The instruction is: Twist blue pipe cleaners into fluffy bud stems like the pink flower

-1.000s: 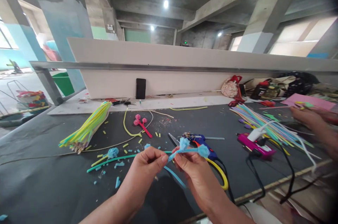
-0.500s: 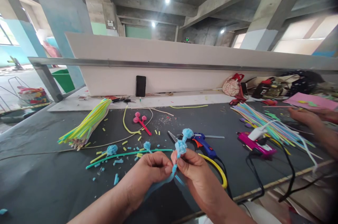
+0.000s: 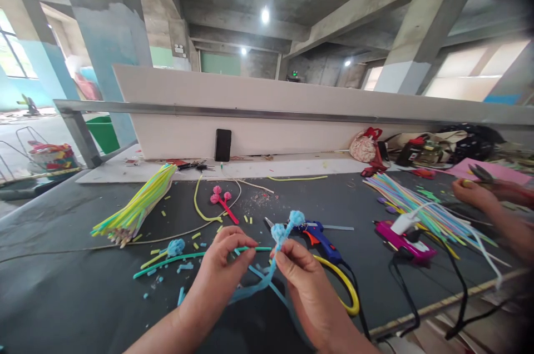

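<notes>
My right hand (image 3: 311, 282) pinched blue stem (image 3: 272, 270) below two fluffy balls (image 3: 278, 232); left hand (image 3: 214, 268) hovered near, fingers (image 3: 237, 240) slightly parted.

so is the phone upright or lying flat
Upright: the phone stands on its short edge before the white panel, dark side facing out.

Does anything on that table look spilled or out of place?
Yes: yellow snippets and blue snippets lie strewn over the dark table near the left hand, with fine crumbs right of the pink piece. They look untidy beside the gathered bundle.
</notes>
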A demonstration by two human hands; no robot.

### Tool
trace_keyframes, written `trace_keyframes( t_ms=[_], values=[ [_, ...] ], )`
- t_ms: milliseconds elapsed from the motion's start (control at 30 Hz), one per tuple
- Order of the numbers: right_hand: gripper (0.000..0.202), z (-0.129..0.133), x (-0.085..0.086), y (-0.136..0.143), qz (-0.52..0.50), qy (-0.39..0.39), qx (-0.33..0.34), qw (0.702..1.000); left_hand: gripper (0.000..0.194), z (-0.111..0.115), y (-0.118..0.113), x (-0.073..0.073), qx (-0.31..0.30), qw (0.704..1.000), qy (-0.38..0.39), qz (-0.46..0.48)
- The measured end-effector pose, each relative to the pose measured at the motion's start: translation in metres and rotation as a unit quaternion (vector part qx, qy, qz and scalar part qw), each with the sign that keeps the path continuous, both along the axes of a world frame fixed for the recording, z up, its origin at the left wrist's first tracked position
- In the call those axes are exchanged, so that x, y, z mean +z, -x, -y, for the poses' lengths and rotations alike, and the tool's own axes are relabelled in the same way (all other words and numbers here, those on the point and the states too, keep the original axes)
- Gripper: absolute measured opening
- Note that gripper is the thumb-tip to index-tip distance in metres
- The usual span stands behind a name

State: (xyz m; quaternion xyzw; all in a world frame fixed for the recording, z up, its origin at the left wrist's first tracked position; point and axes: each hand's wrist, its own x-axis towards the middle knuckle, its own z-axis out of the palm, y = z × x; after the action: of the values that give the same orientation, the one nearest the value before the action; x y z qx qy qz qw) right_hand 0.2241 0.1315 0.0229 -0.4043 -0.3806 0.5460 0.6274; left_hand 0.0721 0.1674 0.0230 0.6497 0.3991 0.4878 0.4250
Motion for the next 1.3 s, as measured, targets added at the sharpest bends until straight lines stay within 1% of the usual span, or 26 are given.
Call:
trace_keyframes(
  t_ms=[33,67,100,133,200,267,333,400,467,500,567,633,700,767,867,967,1033,1167,1233,1300],
  values=[
    [0.019,0.000,-0.003,0.001,0.010,0.001,-0.016,1.000,0.008,0.000,0.000,-0.001,0.024,0.996,-0.079,-0.042],
    [0.018,-0.001,-0.005,0.003,0.018,0.000,-0.028,0.999,0.007,0.000,-0.001,-0.002,0.032,0.987,-0.137,-0.081],
    [0.017,-0.001,-0.008,0.004,0.023,-0.002,-0.036,0.999,0.006,0.002,-0.003,-0.003,0.030,0.977,-0.175,-0.117],
    [0.017,-0.002,-0.011,0.006,0.028,-0.004,-0.041,0.999,0.005,0.003,-0.005,-0.004,0.024,0.968,-0.200,-0.149],
    [0.018,-0.002,-0.014,0.009,0.037,-0.012,-0.051,0.998,0.002,0.007,-0.009,-0.006,0.018,0.956,-0.222,-0.191],
    [0.018,-0.003,-0.015,0.010,0.056,-0.013,-0.059,0.997,0.011,0.009,-0.012,-0.006,0.013,0.952,-0.225,-0.205],
    [0.017,-0.003,-0.014,0.009,0.068,-0.006,-0.059,0.996,0.019,0.011,-0.013,-0.005,0.004,0.959,-0.208,-0.193],
    [0.016,-0.002,-0.011,0.008,0.059,-0.005,-0.047,0.997,0.023,0.013,-0.013,-0.003,-0.023,0.974,-0.160,-0.157],
    [0.014,0.000,-0.007,0.007,0.019,-0.008,-0.021,1.000,0.025,0.014,-0.013,-0.002,-0.069,0.991,-0.069,-0.096],
    [0.014,0.002,-0.004,0.007,-0.013,-0.010,0.002,1.000,0.026,0.014,-0.013,-0.002,-0.097,0.994,-0.014,-0.056],
    [0.014,0.003,0.000,0.006,-0.097,-0.010,0.060,0.993,0.027,0.014,-0.015,-0.003,-0.154,0.984,0.084,0.022],
    [0.014,0.003,0.004,0.005,-0.161,-0.010,0.107,0.981,0.029,0.014,-0.017,-0.004,-0.181,0.970,0.139,0.077],
    [0.013,0.002,0.007,0.002,-0.168,-0.007,0.124,0.978,0.032,0.013,-0.018,-0.004,-0.163,0.972,0.145,0.086],
    [0.014,0.000,0.009,-0.001,-0.133,-0.005,0.115,0.984,0.033,0.012,-0.018,-0.002,-0.131,0.982,0.123,0.058],
    [0.018,-0.002,0.011,-0.006,-0.060,-0.003,0.066,0.996,0.030,0.013,-0.015,0.001,-0.121,0.989,0.090,0.008],
    [0.017,-0.001,0.012,-0.007,-0.014,0.009,0.017,1.000,0.029,0.015,-0.016,0.001,-0.126,0.988,0.086,-0.007],
    [0.016,0.000,0.012,-0.006,-0.022,0.012,0.014,1.000,0.031,0.017,-0.018,0.000,-0.141,0.985,0.101,0.001],
    [0.020,0.001,0.012,-0.007,-0.078,0.014,0.055,0.995,0.040,0.017,-0.023,-0.006,-0.198,0.965,0.164,0.051],
    [0.022,0.000,0.013,-0.011,-0.036,0.018,0.063,0.997,0.041,0.012,-0.020,-0.006,-0.226,0.955,0.181,0.065],
    [0.024,-0.002,0.015,-0.015,0.053,0.013,0.058,0.997,0.040,0.007,-0.014,-0.004,-0.237,0.954,0.171,0.072]
  ],
)
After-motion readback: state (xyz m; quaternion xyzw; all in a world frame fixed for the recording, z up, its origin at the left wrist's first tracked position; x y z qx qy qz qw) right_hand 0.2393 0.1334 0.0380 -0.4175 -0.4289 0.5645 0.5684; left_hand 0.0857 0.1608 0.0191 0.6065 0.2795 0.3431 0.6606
